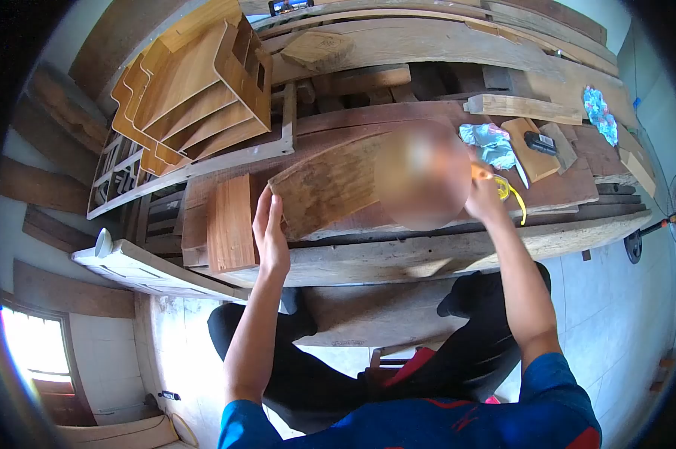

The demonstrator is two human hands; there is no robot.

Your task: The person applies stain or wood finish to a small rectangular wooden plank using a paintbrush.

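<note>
A long, weathered wooden board (330,187) lies at a slant on the workbench, its right part hidden by a round blurred patch. My left hand (269,233) grips the board's left end, fingers along the outer edge and thumb near its face. At the right side of the blur, my right hand (486,198) is closed around an orange object (480,172), perhaps a handle; the rest of it cannot be made out. Beside that hand is a yellow tape measure (509,190). A smooth reddish wooden block (232,224) sits just left of my left hand.
A wooden tiered organizer (203,97) stands at the back left on a pale frame (203,179). Toward the right lie crumpled bluish wrapping (489,145), a dark small device (541,143) on a brown piece, and a wood block (525,108). Planks fill the back.
</note>
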